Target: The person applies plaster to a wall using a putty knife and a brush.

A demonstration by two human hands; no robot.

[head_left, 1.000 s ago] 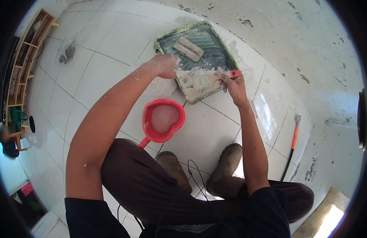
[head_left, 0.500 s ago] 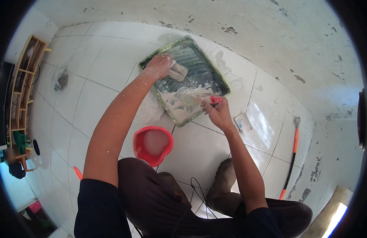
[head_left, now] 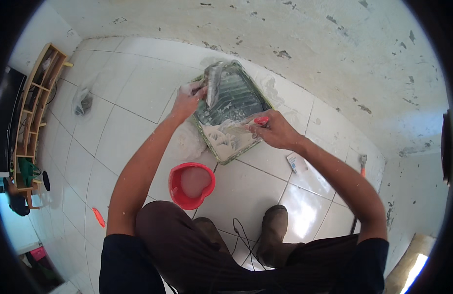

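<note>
A dark green paint tray (head_left: 217, 157) with a paste-smeared rim lies on the tiled floor. White paste (head_left: 236, 142) fills its near end, and streaks cover the ribbed part. My left hand (head_left: 189, 102) is closed around a flat, paste-coated plastering trowel (head_left: 214, 84), its plate tilted up on edge over the tray's left side. In my right hand (head_left: 278, 130) is a putty knife with a red handle (head_left: 261, 120). Its blade is hard to make out against the paste at the tray's right edge. A red heart-shaped tub (head_left: 176, 196) with cloudy liquid stands nearer my knees.
Plastic sheeting (head_left: 187, 142) lies left of the tray, with a plastic bag (head_left: 83, 102) farther left. A small white packet (head_left: 297, 163) lies to the right. An orange tool (head_left: 98, 217), a dark cable (head_left: 243, 240) and a long-handled scraper (head_left: 363, 166) are on the floor. A peeling wall (head_left: 309, 39) rises behind.
My left hand has turned the trowel from lying nearly flat to standing on edge, over the tray's far left. My right elbow has swung outward, with the putty knife still near the tray's right edge.
</note>
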